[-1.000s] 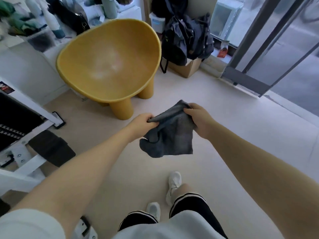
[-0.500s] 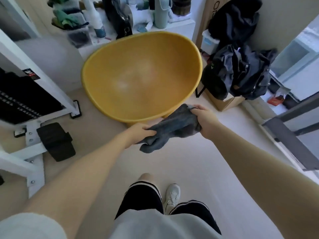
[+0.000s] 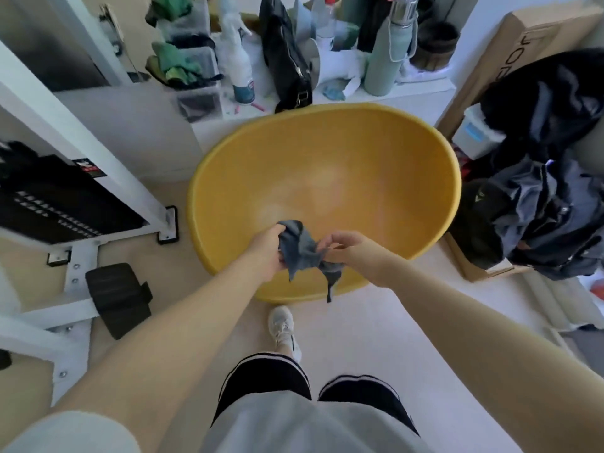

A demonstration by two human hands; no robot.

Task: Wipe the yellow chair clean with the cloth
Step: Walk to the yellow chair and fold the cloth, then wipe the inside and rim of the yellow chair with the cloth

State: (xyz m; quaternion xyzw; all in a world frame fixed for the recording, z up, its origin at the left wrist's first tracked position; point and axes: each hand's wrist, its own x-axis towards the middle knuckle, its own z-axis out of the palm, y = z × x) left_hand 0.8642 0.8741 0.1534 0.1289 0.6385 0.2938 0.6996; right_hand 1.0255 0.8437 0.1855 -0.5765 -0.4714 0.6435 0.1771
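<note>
Together both hands [image 3: 268, 253] [image 3: 353, 253] pinch the bunched cloth [image 3: 302, 251] (fingers partly hidden) over the yellow chair [image 3: 327, 178].

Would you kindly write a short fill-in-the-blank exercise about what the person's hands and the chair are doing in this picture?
1. The left hand and right hand both hold a bunched grey ____.
2. The chair in front of the person is ____ in colour.
3. The tall pale green bottle stands on the ledge ____ the chair.
4. One white ____ shows on the floor below the hands.

Answers: cloth; yellow; behind; shoe
</note>
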